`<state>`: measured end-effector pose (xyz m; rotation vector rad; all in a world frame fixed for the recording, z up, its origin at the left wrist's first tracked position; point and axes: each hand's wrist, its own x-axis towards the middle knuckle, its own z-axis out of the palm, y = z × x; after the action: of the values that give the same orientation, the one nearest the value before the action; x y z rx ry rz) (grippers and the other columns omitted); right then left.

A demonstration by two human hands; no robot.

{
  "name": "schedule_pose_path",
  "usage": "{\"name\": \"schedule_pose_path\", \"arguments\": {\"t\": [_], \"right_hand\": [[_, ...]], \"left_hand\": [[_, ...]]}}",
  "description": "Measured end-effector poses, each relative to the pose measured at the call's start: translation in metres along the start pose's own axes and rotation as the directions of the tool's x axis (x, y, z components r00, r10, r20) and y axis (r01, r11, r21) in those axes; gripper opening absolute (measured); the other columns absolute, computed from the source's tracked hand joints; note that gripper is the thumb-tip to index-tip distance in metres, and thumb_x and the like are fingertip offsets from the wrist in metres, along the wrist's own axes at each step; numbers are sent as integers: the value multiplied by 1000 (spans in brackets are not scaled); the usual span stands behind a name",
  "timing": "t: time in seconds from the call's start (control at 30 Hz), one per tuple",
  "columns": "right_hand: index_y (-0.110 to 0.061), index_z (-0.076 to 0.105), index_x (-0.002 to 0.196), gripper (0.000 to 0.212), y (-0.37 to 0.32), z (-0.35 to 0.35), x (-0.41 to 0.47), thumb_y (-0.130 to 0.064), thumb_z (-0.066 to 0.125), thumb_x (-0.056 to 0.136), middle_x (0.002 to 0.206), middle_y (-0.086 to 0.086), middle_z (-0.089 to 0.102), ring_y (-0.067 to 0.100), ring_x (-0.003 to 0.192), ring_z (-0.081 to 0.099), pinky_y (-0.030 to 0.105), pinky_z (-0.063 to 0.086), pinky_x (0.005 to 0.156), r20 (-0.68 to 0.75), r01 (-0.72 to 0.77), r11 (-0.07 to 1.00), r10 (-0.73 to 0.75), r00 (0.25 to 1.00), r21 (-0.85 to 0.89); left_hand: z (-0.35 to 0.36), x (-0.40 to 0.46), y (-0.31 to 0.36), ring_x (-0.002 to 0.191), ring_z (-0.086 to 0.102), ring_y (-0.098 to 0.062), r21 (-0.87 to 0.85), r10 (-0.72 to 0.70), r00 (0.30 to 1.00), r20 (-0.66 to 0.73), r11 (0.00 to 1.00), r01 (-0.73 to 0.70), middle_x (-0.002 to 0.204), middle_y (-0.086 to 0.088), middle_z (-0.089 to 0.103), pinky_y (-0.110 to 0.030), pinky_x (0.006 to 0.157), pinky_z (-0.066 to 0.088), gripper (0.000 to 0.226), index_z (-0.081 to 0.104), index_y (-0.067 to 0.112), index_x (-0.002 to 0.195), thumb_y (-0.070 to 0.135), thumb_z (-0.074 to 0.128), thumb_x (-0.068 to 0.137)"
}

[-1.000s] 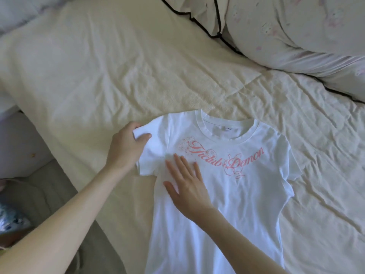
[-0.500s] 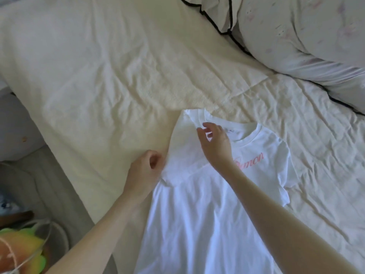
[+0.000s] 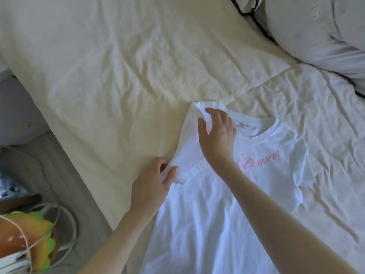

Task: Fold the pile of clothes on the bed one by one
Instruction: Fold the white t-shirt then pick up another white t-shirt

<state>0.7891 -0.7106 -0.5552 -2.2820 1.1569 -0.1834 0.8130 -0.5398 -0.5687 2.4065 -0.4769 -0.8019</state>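
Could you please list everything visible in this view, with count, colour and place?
T-shirt: one, white with pink lettering, flat on the bed, left sleeve folded in.
Bed sheet: one, cream, covering the bed.
Pillow: one, white with black piping, top right.
Plush toy: one, orange and green, floor, bottom left.
Left hand: one, grip on the folded sleeve edge.
Right hand: one, flat on the fold near the collar.
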Motion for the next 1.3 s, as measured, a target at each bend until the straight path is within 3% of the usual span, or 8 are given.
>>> {"name": "schedule_pose_path", "arguments": {"t": [0.2, 0.33, 0.5, 0.7, 0.93, 1.0, 1.13, 1.3], "right_hand": [[-8, 56, 130, 46, 54, -6, -85, -20, 66, 87, 142, 17, 45, 37, 133, 39, 63, 26, 107, 105, 301, 919, -283, 953, -256], [-3, 60, 124, 39, 88, -29, -106, -19, 53, 89, 134, 18, 54, 37, 128, 46, 61, 31, 105, -78, 99, 981, -113, 990, -166], [0, 61, 112, 23, 150, -77, -125, -5, 51, 92, 113, 17, 60, 32, 108, 54, 40, 41, 92, -352, -284, 956, 293, 889, 78], [-4, 58, 91, 30, 212, -107, -107, -34, 51, 95, 74, 7, 59, 20, 65, 58, 33, 48, 64, 128, -743, 222, 915, 382, 632], [-7, 60, 86, 21, 216, -123, -69, -6, 43, 96, 68, 5, 64, 16, 56, 62, 24, 52, 52, 599, -540, -334, 666, 444, 772], [-10, 62, 91, 17, 219, -126, -77, 1, 49, 90, 80, 4, 59, 15, 64, 56, 26, 48, 58, 407, -407, -221, 791, 456, 886], [-24, 62, 84, 21, 211, -132, -115, -2, 60, 85, 80, -3, 61, 11, 74, 57, 21, 47, 69, -279, -368, 452, 856, 436, 813], [-13, 50, 81, 25, 213, -114, -132, -33, 62, 89, 69, 4, 44, 13, 58, 48, 29, 41, 56, 420, -488, -235, 851, 315, 841]], "left_hand": [[3, -24, -4, 68, 52, -17, -35, -26, 996, -89, 999, 23, 73, 12, 48, -29, 59, 36, 20, 48, 21, 96, 34, 61, 88], [10, -31, 11, 94, 56, -32, 235, 320, 916, -242, 935, -264, 101, -9, 58, -38, 75, 45, 27, 56, 4, 109, 18, 54, 86], [55, -35, 50, 132, 37, -44, 461, 577, 811, 97, 696, -550, 141, -18, 45, -60, 99, 39, 52, 59, 8, 125, 16, 73, 76], [109, -21, 76, 140, -19, -36, 562, 426, 775, 466, 535, -631, 159, -8, 2, -71, 103, 2, 86, 18, 33, 150, 59, 60, 79], [123, -10, 74, 141, -26, -32, 679, 255, 821, 511, 465, -568, 155, -1, -27, -69, 104, -7, 90, -15, 38, 146, 71, 39, 83], [124, -10, 77, 141, -25, -31, 699, 230, 828, 511, 450, -556, 154, -1, -28, -69, 104, -5, 91, -17, 39, 146, 72, 38, 82], [127, -9, 75, 142, -23, -31, 721, 230, 837, 497, 428, -545, 155, -2, -27, -69, 105, -1, 92, -16, 39, 146, 75, 37, 80], [127, -7, 72, 143, -20, -31, 737, 244, 836, 492, 394, -549, 156, -2, -22, -70, 103, 3, 92, -9, 39, 148, 76, 38, 79]]}}
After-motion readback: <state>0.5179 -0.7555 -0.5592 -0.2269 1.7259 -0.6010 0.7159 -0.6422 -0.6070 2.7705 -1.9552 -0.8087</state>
